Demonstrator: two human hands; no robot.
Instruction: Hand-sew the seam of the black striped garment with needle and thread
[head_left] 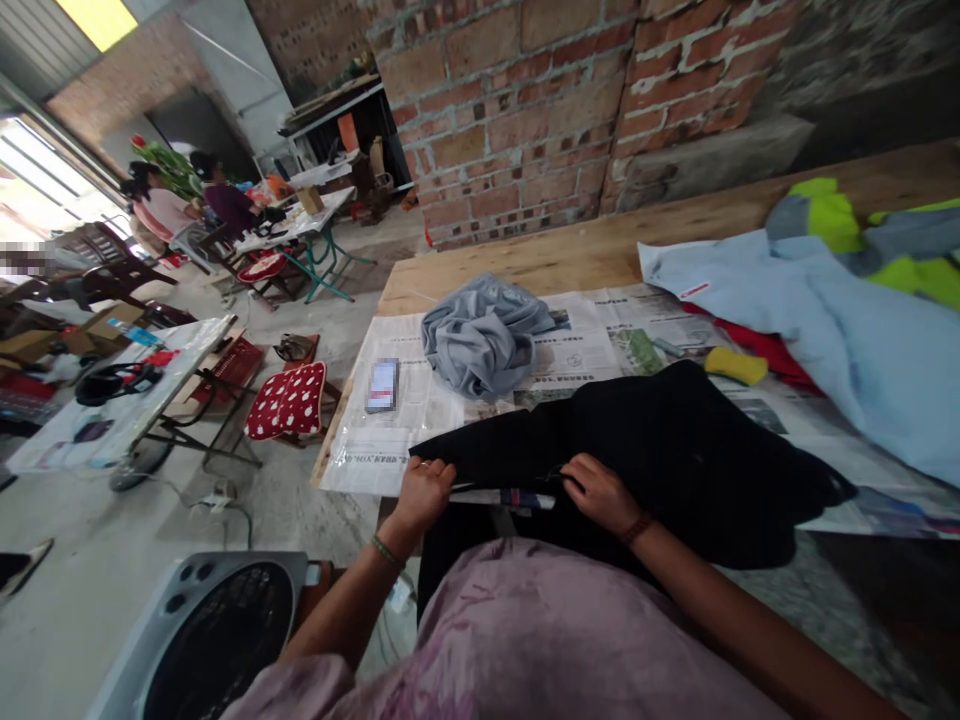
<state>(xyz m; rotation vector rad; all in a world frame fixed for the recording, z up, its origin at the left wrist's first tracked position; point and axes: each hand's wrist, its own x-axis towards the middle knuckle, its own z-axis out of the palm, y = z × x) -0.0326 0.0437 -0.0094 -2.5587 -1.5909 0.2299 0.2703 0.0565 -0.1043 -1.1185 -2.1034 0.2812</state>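
Observation:
A black cloth garment [660,430] lies across the near edge of the table, its narrow end to the left and its wide part spread to the right. My left hand [426,492] is closed on the edge of the narrow end. Farther right along the same edge, my right hand [600,492] pinches the cloth. Something thin and small shows at its fingertips, too fine to name. Behind the garment sits a crumpled grey cloth [484,335]. A phone [382,385] lies to its left, and a yellow sponge-like block [736,366] is at the right.
Newspaper [592,350] covers much of the wooden table [442,270]. Light blue cloth [817,300] and neon-yellow and grey garments [832,215] are heaped at the right. A floor fan [225,640] stands at lower left, near a red-cushioned stool [286,402]. People [217,200] sit farther back.

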